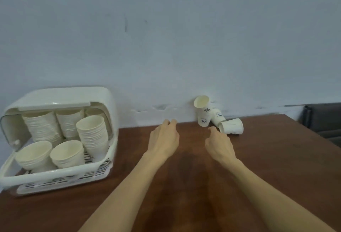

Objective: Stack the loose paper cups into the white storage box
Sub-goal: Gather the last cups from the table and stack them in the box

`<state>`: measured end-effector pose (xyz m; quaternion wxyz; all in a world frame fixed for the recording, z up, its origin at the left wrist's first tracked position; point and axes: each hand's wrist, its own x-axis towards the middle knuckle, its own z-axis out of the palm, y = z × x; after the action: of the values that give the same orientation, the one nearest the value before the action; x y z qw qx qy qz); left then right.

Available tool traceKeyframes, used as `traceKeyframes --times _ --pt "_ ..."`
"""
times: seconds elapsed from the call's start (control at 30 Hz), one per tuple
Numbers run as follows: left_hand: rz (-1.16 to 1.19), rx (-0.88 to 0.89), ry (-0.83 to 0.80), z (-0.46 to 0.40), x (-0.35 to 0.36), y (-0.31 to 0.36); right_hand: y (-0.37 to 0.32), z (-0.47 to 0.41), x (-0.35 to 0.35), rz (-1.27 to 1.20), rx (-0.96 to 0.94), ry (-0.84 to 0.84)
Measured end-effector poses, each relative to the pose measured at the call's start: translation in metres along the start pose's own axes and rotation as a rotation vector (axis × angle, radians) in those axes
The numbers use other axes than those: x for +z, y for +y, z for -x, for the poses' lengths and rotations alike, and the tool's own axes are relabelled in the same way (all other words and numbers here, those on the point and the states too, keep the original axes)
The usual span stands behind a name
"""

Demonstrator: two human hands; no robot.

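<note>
The white storage box (103,101) stands on the left of the table with its lid swung up, and several stacks of paper cups (93,134) fill it. A few loose paper cups sit at the table's far edge by the wall: one tilted cup (202,102) on top of an upright one (203,120), and another lying on its side (231,126). My left hand (164,137) hovers over the middle of the table, fingers relaxed, holding nothing. My right hand (219,144) reaches toward the lying cup, fingers loosely curled, just short of it.
The brown wooden table (184,185) runs up to a pale wall (166,38). A dark grey piece of furniture (323,119) stands beyond the table's right far corner.
</note>
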<state>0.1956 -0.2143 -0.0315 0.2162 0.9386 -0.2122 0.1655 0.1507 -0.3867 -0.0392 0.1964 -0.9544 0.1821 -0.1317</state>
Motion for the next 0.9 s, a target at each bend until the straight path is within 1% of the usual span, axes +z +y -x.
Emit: traceKeyframes --times 0.17,0.37,0.47,0.57,0.67,0.77,0.83,0.9 --pt "0.131 -0.034 0.042 -0.075 0.054 0.063 0.069 -0.054 -0.008 0.013 0.170 0.016" --pt "0.095 -0.123 -0.090 -0.137 0.097 0.094 0.110 -0.094 0.004 -0.067 0.274 0.042" --pt "0.047 -0.152 -0.109 -0.149 0.113 0.093 0.119 -0.103 0.014 -0.081 0.293 0.070" --pt "0.014 -0.158 -0.055 -0.155 0.130 0.085 0.123 -0.112 0.017 -0.138 0.342 0.092" --pt "0.034 -0.132 0.050 -0.158 0.136 0.079 0.126 -0.125 0.020 -0.244 0.410 0.110" --pt "0.023 -0.065 0.136 -0.155 0.126 0.078 0.132 -0.140 0.028 -0.330 0.487 0.056" --pt "0.016 -0.028 0.159 -0.149 0.117 0.076 0.134 -0.143 0.031 -0.379 0.512 0.027" --pt "-0.006 0.003 0.145 -0.140 0.106 0.073 0.126 -0.133 0.028 -0.358 0.472 0.039"
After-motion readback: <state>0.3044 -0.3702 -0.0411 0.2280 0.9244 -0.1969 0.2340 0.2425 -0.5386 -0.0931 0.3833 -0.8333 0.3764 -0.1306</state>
